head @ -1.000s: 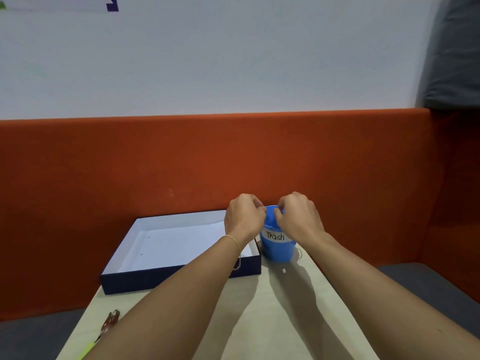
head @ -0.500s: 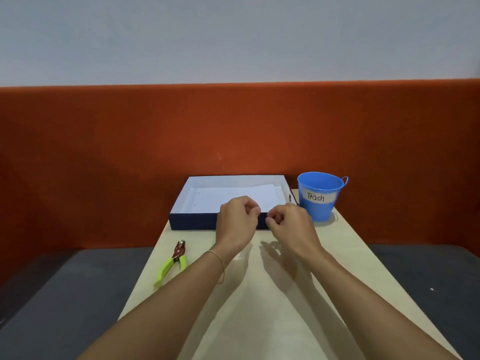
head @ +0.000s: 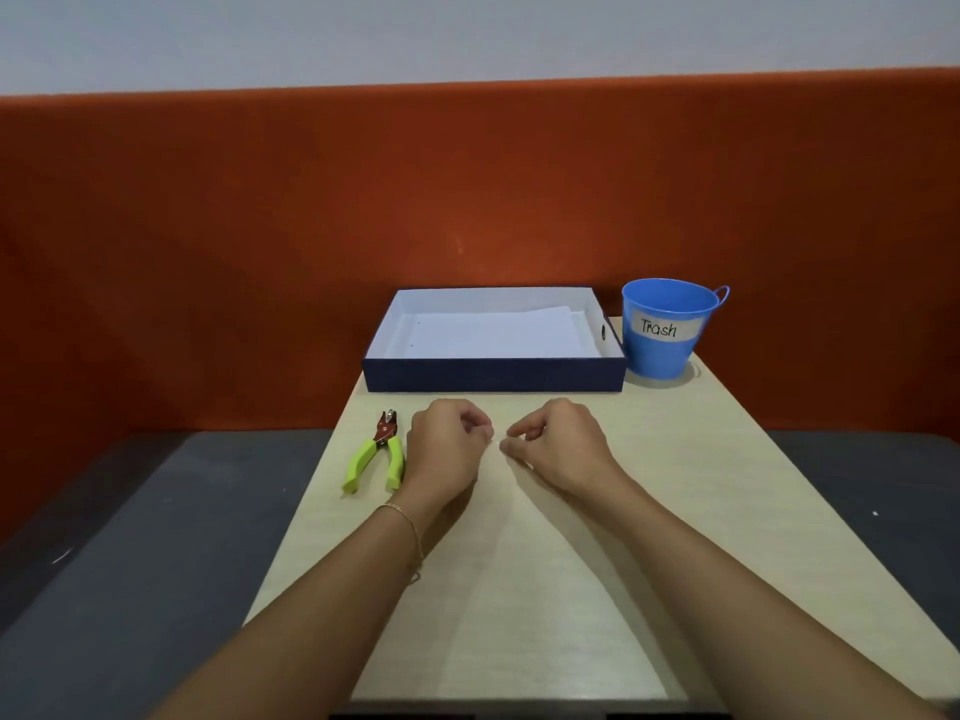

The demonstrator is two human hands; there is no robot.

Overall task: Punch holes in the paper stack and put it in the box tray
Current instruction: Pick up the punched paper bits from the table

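Paper stack already lies flat inside the box tray at the far tabletop edge, small dots near its left edge look like punched holes. So task reads as basically done. Punch pliers parked on the tabletop just left of the left hand, out of the working zone. Blue "Trash" bucket sits just right of the tray, likely for punch scraps. Right hand and left hand hover close together, knuckles up, fingers curled in loosely; cannot tell if they pinch anything. Paper is well apart from both hands, beyond the tray's near wall
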